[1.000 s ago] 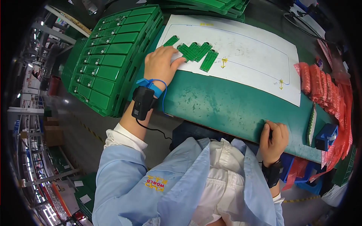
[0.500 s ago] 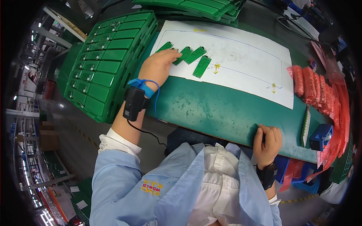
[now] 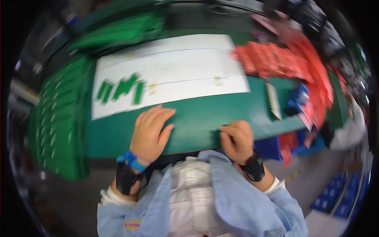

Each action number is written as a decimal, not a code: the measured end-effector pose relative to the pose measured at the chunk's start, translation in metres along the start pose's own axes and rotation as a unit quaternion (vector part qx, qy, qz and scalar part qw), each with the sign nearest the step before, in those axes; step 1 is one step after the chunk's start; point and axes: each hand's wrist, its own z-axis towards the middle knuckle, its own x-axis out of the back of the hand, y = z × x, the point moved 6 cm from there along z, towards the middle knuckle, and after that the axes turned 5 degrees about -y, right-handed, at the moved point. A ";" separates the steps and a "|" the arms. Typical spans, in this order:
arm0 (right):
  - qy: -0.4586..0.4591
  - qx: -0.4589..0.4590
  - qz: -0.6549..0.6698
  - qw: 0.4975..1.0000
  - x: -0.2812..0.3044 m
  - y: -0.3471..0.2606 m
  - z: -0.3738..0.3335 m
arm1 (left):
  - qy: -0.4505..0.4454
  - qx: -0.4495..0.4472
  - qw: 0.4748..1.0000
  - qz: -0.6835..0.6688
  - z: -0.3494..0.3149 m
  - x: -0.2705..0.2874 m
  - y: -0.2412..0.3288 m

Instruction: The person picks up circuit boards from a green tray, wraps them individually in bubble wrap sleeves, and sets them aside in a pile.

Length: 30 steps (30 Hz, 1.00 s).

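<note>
Several narrow green circuit boards [image 3: 138, 93] lie on a white sheet [image 3: 189, 71] marked with lines, toward its left end. Motion smears them, so their detail is lost. Just below the sheet's near edge, my left hand [image 3: 151, 130] is over the green mat [image 3: 189, 118], fingers stretched and thumb apart, holding nothing. A blue strap circles that wrist. By the mat's near edge, my right hand [image 3: 238, 140] has its fingers curled toward the thumb; no object shows in it.
Stacked green trays [image 3: 63, 118] stand at the left, with another green tray stack [image 3: 118, 33] behind the sheet. At the right lie red bubble-wrap packs [image 3: 272, 59], a green-and-white strip [image 3: 272, 100] and a blue tape dispenser [image 3: 298, 98]. Blue bins [image 3: 268, 148] sit below the table edge.
My left hand has left the boards and come back to the mat, nearer my right hand. The view has swung right. My right hand stays curled near the table edge.
</note>
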 end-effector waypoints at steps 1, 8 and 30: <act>0.006 -0.013 -0.035 0.999 0.023 0.008 0.002 | -0.005 0.006 1.000 -0.008 0.008 -0.014 0.019; 0.283 -0.110 -0.267 0.914 0.284 0.089 0.010 | 0.005 0.003 1.000 -0.017 0.055 -0.066 0.096; 0.178 -0.447 -0.497 0.723 0.570 0.335 0.014 | 0.007 -0.017 0.998 -0.054 0.118 -0.054 0.152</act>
